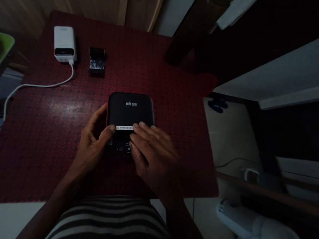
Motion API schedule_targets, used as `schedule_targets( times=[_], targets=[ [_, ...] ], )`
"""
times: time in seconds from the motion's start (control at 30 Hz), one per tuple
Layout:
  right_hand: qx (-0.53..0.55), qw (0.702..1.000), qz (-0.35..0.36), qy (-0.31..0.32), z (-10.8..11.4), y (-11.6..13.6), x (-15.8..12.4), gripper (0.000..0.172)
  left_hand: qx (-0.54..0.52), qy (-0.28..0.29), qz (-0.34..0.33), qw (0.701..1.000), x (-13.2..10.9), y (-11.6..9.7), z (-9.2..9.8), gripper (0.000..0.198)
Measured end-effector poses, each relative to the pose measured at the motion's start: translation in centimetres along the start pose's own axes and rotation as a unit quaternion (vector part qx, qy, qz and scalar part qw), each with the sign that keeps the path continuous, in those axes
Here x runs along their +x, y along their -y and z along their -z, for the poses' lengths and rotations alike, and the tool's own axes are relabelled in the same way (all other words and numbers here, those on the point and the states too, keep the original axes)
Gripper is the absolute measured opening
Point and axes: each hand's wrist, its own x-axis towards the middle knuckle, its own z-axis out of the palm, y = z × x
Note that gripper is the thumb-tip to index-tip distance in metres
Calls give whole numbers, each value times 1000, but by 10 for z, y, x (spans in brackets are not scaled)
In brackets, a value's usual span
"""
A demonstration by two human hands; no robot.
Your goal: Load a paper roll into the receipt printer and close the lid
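Note:
A black receipt printer (131, 111) with rounded corners and FEIE lettering lies on the table in front of me. A white warning strip (124, 128) crosses the front of its lid, above a dark panel with small markings. My left hand (94, 137) grips the printer's left side, its thumb at the left end of the strip. Over the front right part lies my right hand (155, 151), fingers stretched out side by side. Its fingertips touch the lid's front edge and the panel, covering the strip's right end.
A white power bank (64, 41) with a plugged-in white cable (46, 86) stands at the back left of the red patterned table (140, 69). Near it is a small black object (97, 61) with a pale patch. A dark cylinder (188, 32) rises at the back right.

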Motion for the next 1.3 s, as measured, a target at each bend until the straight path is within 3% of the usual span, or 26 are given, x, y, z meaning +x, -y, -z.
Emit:
schedule_targets(
  times=[0.3, 0.47, 0.57, 0.73, 0.9, 1.3],
  targets=[
    [32, 999, -15, -37, -7, -1, -11, 35, -28, -5, 13, 1000, -2, 8, 5, 59],
    [72, 988, -84, -105, -5, -3, -33, 57, -17, -1, 14, 1000, -15, 5, 16, 54],
    [92, 978, -133, -129, -7, -3, -46, 61, 1, -8, 14, 1000, -17, 1, 16, 52],
    [136, 967, -184, -116, -17, -1, -58, 65, 30, -3, -1, 1000, -17, -2, 12, 53],
    [143, 959, -216, -114, -23, -2, -60, 58, 37, 1, -5, 999, -18, -1, 13, 55],
    [204, 941, -243, -114, -25, -3, -59, 60, 54, -4, -2, 999, -18, -6, 8, 49]
  ],
)
